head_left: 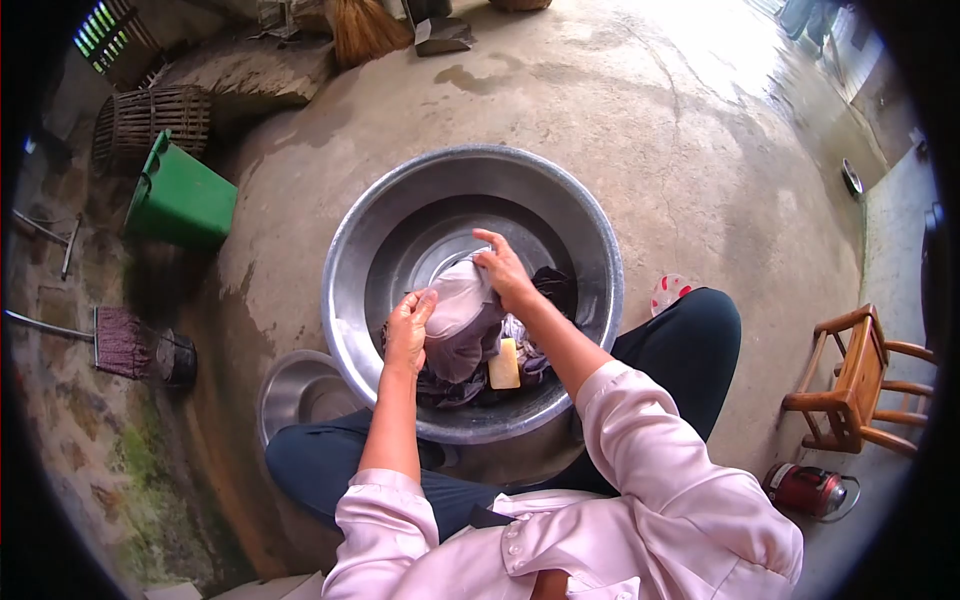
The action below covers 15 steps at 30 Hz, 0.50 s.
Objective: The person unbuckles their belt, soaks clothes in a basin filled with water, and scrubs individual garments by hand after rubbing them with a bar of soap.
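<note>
Head view, looking down into a wide metal basin (pixel 398 205) on a concrete floor (pixel 590 110). Work on the cloths looks under way, partway by my judgement. One pale cloth (pixel 460 305) is up in both hands, held over the near half of the basin; its lower part hangs toward the pile. Left to handle, it seems: the dark cloths (pixel 450 388) bunched at the near side, plus a black cloth (pixel 553 284) at the right wall. How clean or wet any piece is, cannot tell. Yellowish bar (pixel 504 366) lies on the pile, just right of the pale cloth, touched by neither hand.

Fingers. Left hand (pixel 407 328): thumb and fingers brought together, pinching the cloth's left edge; hardly any gap. Right hand (pixel 507 277): at the far right edge, thumb against the fabric, forefinger stretched out leftward and apart from the thumb; the other fingers are mostly hidden, but the edge appears gripped between them and the thumb.

Surroundings: smaller metal basin (pixel 281 392) just beside the large one, near left, partly behind the left knee. Green bin (pixel 190 195) far left, well apart. Wooden chair (pixel 850 385) and red flask (pixel 803 490) off to the right, both out of reach.
</note>
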### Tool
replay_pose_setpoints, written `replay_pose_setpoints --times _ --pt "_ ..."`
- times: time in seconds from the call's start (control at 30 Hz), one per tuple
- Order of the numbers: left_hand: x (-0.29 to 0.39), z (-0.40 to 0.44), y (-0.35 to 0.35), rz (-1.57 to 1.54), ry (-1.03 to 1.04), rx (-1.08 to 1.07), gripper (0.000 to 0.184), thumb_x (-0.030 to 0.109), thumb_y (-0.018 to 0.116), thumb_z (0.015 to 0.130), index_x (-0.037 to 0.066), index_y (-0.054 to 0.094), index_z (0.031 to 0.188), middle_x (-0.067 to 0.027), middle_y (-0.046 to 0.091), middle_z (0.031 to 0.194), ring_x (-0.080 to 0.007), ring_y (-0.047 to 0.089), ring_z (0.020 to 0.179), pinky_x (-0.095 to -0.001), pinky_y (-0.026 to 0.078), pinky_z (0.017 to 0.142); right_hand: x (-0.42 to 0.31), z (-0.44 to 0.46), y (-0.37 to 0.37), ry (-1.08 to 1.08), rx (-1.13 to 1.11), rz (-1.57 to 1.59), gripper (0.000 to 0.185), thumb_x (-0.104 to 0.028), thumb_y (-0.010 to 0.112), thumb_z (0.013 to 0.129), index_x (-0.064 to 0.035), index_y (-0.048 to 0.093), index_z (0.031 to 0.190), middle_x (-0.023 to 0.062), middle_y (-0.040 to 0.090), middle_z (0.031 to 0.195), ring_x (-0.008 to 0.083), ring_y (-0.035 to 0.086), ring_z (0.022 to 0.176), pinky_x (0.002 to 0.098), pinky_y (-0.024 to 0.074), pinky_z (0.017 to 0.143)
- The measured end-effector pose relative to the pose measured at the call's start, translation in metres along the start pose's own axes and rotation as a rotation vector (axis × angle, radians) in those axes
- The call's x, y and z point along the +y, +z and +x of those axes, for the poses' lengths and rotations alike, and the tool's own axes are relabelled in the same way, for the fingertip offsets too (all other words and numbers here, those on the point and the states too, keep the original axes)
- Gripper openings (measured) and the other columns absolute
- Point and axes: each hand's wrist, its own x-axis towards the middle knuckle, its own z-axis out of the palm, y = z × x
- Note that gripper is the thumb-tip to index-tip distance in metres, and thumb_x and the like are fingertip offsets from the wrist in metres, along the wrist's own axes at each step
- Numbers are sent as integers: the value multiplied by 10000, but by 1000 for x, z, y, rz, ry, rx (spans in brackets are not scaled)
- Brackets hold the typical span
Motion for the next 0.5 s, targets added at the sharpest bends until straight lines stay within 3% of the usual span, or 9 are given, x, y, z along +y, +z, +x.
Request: replay_pose_setpoints --times 0.07,0.1,0.17,0.2,0.23,0.3,0.37,0.4,0.5 --pt "-5 3 0 -63 -17 77 277 248 642 892 26 609 1055 -66 640 979 -179 601 917 -329 473 852 6 -8 19 -451 21 -329 211 -95 578 861 -62 573 1069 67 598 889 137 563 822 287 474 740" --pt "-18 12 -12 -128 6 68 284 298 603 908 42 610 1030 -73 639 967 -187 605 908 -339 476 836 -13 -31 34 -354 -21 -380 201 -161 617 856 -64 572 1027 81 609 844 168 589 782 295 487 696" --pt "-43 31 -35 -258 48 45 339 399 526 938 73 611 979 -85 638 942 -201 613 890 -359 482 805 -40 -78 63 -673 -118 -613 238 -203 698 781 -77 566 934 141 590 802 261 612 712 345 490 606" --pt "-46 35 -50 -412 3 -221 362 443 463 955 108 585 894 -69 616 880 -179 598 829 -340 473 730 -29 -90 74 -995 -130 -693 238 -196 717 750 -90 574 907 110 571 787 290 620 716 374 492 590" --pt "-49 40 -65 -534 -79 -482 413 487 401 971 142 559 808 -52 594 819 -158 583 769 -322 463 654 -39 -116 84 -952 -257 -871 225 -149 715 714 -100 583 889 94 554 782 310 620 732 400 505 597" --pt "-12 1 -26 -713 -304 -345 436 515 408 958 170 493 706 -12 523 715 -133 520 694 -329 433 626 -14 -117 89 -973 -264 -809 226 -136 696 692 -129 607 899 104 578 832 309 632 749 415 516 621" --pt "-43 5 -13 -776 -270 -229 309 414 467 940 131 559 855 -63 557 831 -177 564 770 -337 470 696 6 -93 78 -967 -144 -740 225 -83 656 644 -137 637 862 115 632 852 320 642 761 411 522 639" --pt "-54 4 8 -651 -202 44 309 329 480 930 82 637 1029 -125 630 1010 -209 622 918 -351 500 787 4 -76 68 -849 -46 -628 217 -236 701 760 -55 587 796 143 592 723 349 619 668 432 500 595" --pt "-31 -16 41 -406 -262 242 321 311 472 948 50 602 1082 -86 616 1076 -206 604 963 -325 492 818 22 -43 49 -688 101 -841 215 -202 675 786 -44 548 712 171 599 708 386 607 665 444 491 583"
